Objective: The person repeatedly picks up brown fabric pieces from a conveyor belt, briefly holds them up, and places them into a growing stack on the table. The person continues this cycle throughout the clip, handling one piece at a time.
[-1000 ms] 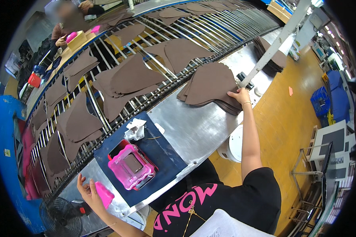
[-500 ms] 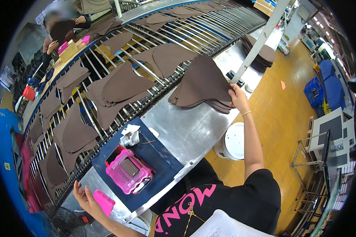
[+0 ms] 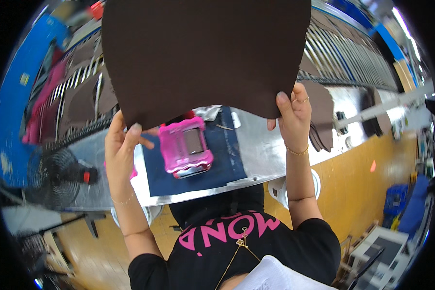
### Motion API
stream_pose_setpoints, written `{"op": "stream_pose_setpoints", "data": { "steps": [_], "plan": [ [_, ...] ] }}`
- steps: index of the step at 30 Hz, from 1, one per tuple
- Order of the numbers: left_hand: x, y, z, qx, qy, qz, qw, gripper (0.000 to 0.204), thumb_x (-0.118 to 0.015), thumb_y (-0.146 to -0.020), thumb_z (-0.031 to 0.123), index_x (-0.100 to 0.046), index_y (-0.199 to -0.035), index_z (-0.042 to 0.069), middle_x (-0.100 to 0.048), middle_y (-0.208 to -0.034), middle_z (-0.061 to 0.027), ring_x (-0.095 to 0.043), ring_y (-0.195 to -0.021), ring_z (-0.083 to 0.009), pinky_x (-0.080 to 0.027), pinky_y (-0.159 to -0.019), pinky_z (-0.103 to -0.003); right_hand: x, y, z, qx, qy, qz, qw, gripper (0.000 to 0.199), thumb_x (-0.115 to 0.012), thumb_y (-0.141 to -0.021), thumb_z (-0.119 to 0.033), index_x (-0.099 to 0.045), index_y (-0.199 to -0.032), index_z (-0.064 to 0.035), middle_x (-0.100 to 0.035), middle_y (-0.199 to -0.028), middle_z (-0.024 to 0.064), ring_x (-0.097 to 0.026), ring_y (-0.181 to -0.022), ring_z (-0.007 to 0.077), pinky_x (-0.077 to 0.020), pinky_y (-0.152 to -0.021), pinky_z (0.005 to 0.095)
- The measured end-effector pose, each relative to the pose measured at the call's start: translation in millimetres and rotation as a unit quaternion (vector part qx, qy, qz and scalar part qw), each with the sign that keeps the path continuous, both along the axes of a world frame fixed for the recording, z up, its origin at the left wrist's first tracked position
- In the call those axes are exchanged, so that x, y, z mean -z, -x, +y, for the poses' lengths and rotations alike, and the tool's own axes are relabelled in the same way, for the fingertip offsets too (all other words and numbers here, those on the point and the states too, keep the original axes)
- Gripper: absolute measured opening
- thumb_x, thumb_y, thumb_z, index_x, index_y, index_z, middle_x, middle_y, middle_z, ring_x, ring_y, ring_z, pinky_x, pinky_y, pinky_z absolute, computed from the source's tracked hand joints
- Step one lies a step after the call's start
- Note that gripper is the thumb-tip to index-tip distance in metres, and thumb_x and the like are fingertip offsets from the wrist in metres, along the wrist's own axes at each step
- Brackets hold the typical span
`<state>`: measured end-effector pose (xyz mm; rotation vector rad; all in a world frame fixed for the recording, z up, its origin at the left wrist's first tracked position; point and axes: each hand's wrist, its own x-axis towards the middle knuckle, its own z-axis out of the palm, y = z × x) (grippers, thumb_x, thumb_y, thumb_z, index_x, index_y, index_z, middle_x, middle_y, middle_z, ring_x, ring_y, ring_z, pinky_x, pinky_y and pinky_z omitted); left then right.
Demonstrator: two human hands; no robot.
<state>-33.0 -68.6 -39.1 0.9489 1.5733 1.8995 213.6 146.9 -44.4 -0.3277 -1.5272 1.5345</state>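
A large dark brown cut piece of sheet material (image 3: 205, 58) is held up before me, spanning the top middle of the head view. My left hand (image 3: 122, 150) pinches its lower left corner between thumb and fingers. At the lower right corner, my right hand (image 3: 296, 113) grips it the same way. Below the piece, a pink plastic tray (image 3: 170, 152) rests on a dark blue mat (image 3: 227, 166). Crumpled white paper (image 3: 209, 114) shows just behind the tray. To the right of my right hand lies a stack of similar brown pieces (image 3: 323, 116), partly hidden by that hand.
A conveyor of metal rods (image 3: 345, 50) runs behind the metal table (image 3: 266, 150) and carries more brown pieces. A black fan (image 3: 55, 171) stands at the left. A slanted metal post (image 3: 386, 110) rises at the right. White buckets (image 3: 316, 186) stand below the table edge.
My right hand has brought a brown piece from the stack to the middle and raised it. My left hand, empty before, now grips its other corner. The view has turned left.
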Motion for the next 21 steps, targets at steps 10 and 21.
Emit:
{"op": "stream_pose_setpoints", "data": {
  "steps": [10, 21],
  "plan": [
    [-34.7, 35.8, -102.7, -0.259, 0.108, 0.169, 0.945, 0.015, -0.067, -0.089, 0.013, -0.065, -0.096, 0.000, -0.060, -0.066, -0.0024, -0.053, -0.053, -0.0056, -0.037, -0.047, -0.018, 29.0, 81.2, -46.6, -0.080, -0.228, -0.188, 0.952, 0.027, -0.074, -0.079, -0.013, -0.063, -0.101, -0.0029, -0.069, -0.082, 0.0100, -0.066, -0.076, 0.0200, -0.0506, -0.067, 0.0297],
    [-7.9, 38.7, -124.3, -0.273, 0.124, 0.162, 0.940, 0.009, -0.065, -0.089, 0.007, -0.065, -0.092, -0.002, -0.056, -0.069, -0.0010, -0.054, -0.056, -0.0053, -0.038, -0.048, -0.018, 53.8, 82.3, -49.6, -0.069, -0.296, -0.242, 0.921, 0.021, -0.077, -0.074, -0.018, -0.071, -0.092, -0.0112, -0.067, -0.079, 0.0075, -0.058, -0.085, 0.0254, -0.0487, -0.071, 0.0360]
  ]
}}
